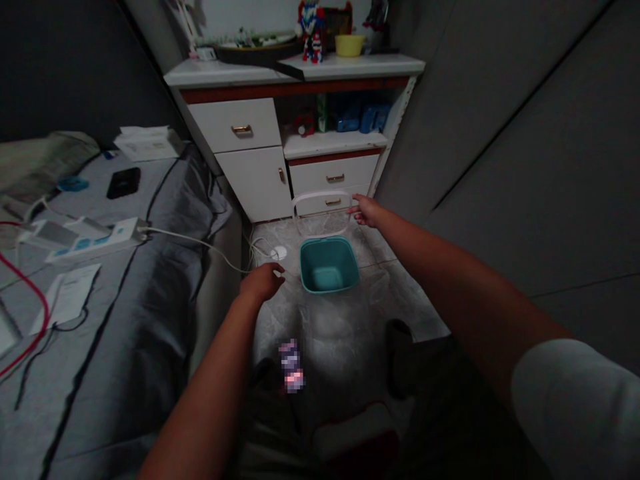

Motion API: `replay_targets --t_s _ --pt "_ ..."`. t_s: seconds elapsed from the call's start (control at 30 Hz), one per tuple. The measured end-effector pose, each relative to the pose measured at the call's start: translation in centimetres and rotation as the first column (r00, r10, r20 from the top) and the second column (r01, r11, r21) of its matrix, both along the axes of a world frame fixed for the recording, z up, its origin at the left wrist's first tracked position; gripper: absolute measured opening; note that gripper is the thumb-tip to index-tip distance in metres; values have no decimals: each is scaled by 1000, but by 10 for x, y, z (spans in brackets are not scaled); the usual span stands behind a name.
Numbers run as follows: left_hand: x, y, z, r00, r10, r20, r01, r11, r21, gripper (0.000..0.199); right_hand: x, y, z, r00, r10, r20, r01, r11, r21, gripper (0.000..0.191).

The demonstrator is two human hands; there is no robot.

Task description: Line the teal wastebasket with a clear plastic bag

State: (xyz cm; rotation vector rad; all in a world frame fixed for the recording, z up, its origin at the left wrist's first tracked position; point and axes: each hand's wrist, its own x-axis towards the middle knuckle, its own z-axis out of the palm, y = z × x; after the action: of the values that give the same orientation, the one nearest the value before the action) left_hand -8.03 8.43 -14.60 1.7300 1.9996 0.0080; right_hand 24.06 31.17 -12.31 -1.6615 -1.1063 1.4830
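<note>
A teal bin (329,267) stands upright on the floor in front of me, its open top facing up. Just beyond it a pale, rounded rectangular ring (323,194) is tilted up on edge, like the bin's loose rim. My right hand (366,211) grips the ring's right side between thumb and fingers. Left of the bin, my left hand (263,281) is closed with thumb and fingers drawn together. Whatever it pinches, if anything, is too faint to make out. Faint see-through folds, perhaps thin plastic film, show around the bin.
A white cabinet (250,183) with drawers stands ahead, with a toy robot (313,33) and a yellow bowl (349,45) on top. At left, a bed (150,320) carries a power strip (97,241) and a black phone (124,183). A white cable (200,240) runs down to the floor.
</note>
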Motion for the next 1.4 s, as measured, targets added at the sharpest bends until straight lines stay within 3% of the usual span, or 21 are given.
replay_targets --t_s 0.1,0.23,0.4,0.57,0.67,0.77,0.87,0.93,1.03,1.2,1.27,1.4 --pt "-2 3 0 1000 20 15 -20 1000 9 35 1 -7 -3 1000 22 0 -22 998 -55 31" --pt "0 7 -4 999 22 25 -23 999 33 36 16 -36 -17 997 59 40 -53 991 -121 23" --pt "10 3 -7 1000 -10 24 8 998 58 36 38 -91 -52 973 188 132 -150 956 -254 11" --pt "27 -1 -7 999 -34 1 34 997 64 35 41 -137 -83 876 383 293 -277 897 -344 21" --pt "36 -3 -8 999 -47 -2 47 997 68 30 38 -155 -78 705 549 449 -420 833 -360 22" --pt "43 -7 -10 997 -76 23 75 995 67 24 38 -169 -57 504 686 525 -568 721 -396 22" --pt "51 -10 -15 994 -101 50 97 993 70 28 41 -183 -36 397 750 529 -694 623 -361 24" --pt "58 -12 -23 991 -121 62 116 991 72 33 44 -195 -28 378 767 519 -757 578 -304 27" --pt "66 -16 -41 983 -174 65 172 984 37 38 48 -211 -31 324 757 568 -813 529 -242 35" --pt "66 -21 -78 985 -145 94 148 989 -27 40 51 -218 -44 -24 624 781 -848 401 -346 37" --pt "63 -22 -89 982 -88 165 91 996 -11 39 49 -213 -46 -60 592 804 -853 387 -348 39" --pt "57 -20 -102 949 33 312 -59 996 73 36 40 -203 -46 12 577 817 -867 413 -279 39"
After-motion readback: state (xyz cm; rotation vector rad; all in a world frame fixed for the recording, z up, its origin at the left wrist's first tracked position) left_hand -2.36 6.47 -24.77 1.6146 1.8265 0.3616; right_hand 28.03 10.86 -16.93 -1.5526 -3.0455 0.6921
